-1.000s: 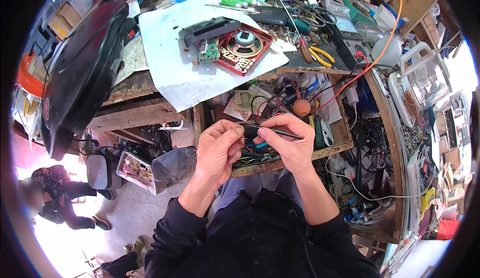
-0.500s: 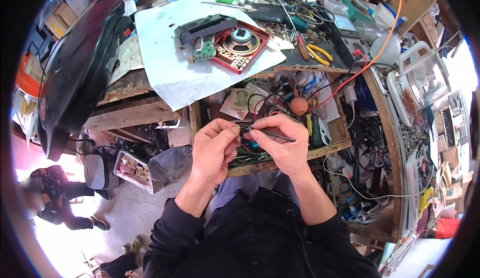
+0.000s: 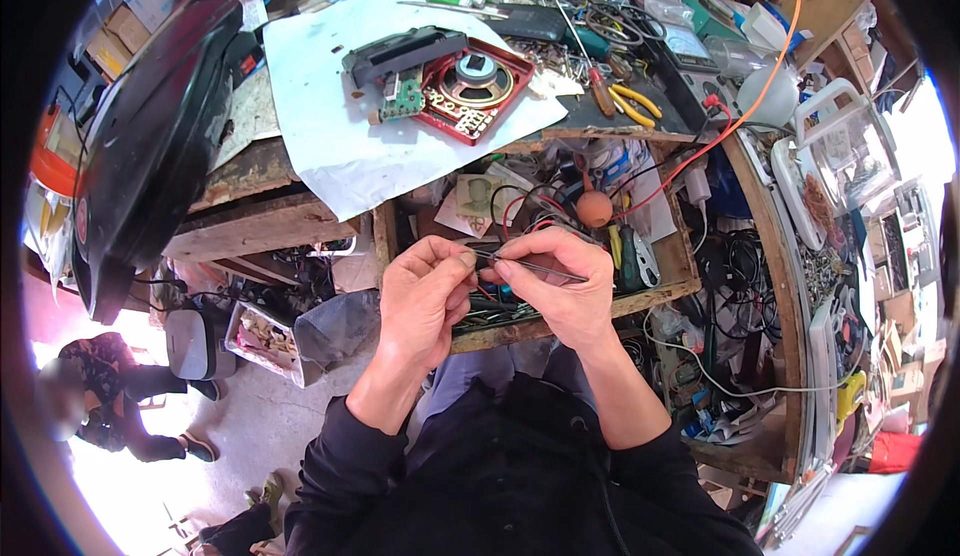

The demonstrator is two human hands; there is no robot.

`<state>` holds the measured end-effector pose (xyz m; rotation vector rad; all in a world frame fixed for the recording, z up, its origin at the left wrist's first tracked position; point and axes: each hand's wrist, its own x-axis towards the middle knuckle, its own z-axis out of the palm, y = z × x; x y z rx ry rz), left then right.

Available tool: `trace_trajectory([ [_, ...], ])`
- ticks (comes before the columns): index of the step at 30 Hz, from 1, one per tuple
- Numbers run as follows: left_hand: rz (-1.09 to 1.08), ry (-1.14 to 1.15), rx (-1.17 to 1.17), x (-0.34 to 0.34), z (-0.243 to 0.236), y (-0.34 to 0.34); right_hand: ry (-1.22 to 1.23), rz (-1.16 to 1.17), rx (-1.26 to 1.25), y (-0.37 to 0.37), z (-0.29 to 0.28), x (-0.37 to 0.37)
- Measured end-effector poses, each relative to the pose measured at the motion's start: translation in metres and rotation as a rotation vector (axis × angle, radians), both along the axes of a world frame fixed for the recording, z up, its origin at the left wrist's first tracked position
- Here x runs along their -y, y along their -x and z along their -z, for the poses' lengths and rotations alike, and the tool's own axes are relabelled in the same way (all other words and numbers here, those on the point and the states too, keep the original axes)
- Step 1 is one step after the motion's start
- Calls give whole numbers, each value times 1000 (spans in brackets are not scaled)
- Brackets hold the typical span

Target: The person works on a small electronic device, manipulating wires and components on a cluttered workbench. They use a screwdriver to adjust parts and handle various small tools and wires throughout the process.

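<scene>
Above the open drawer, my two hands meet at the fingertips. My right hand (image 3: 562,281) grips a slim dark tool that looks like tweezers (image 3: 556,274), its back end poking out past the palm. The thumb and index finger of my left hand (image 3: 428,286) are pinched together at the tool's tip; whatever small piece is between them is too hidden to name. On the white sheet (image 3: 330,146) beyond lies an opened device: a red casing with a round speaker (image 3: 476,81), a green circuit board (image 3: 404,96) and a black cover (image 3: 410,53).
The wooden drawer (image 3: 640,301) holds wires, an orange rubber bulb (image 3: 594,209) and tools. Yellow-handled pliers (image 3: 636,104) and a screwdriver (image 3: 602,94) lie on the bench. At left stands a large black case (image 3: 150,146); a person (image 3: 115,391) is on the floor side.
The view has shifted slightly, moving the scene a little to the left. Both hands keep the same pinch and grip; nothing else has visibly moved.
</scene>
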<state>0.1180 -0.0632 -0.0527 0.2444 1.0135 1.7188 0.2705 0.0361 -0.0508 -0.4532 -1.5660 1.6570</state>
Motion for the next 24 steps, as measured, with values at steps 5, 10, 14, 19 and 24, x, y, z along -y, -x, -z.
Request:
trace_trajectory([
  [5, 19, -1, 11, 0, 0, 2, -19, 10, 16, 0, -2, 0],
  [10, 61, -42, 84, 1, 4, 6, -138, 75, 57, 2, -7, 3],
  [14, 81, -66, 126, 1, 4, 9, -311, 174, 114, 5, -8, 6],
  [19, 74, -64, 122, 1, 4, 8, -434, 241, 124, 6, -2, 8],
  [24, 58, -52, 97, 0, 4, 7, -438, 259, 83, 7, -3, 9],
])
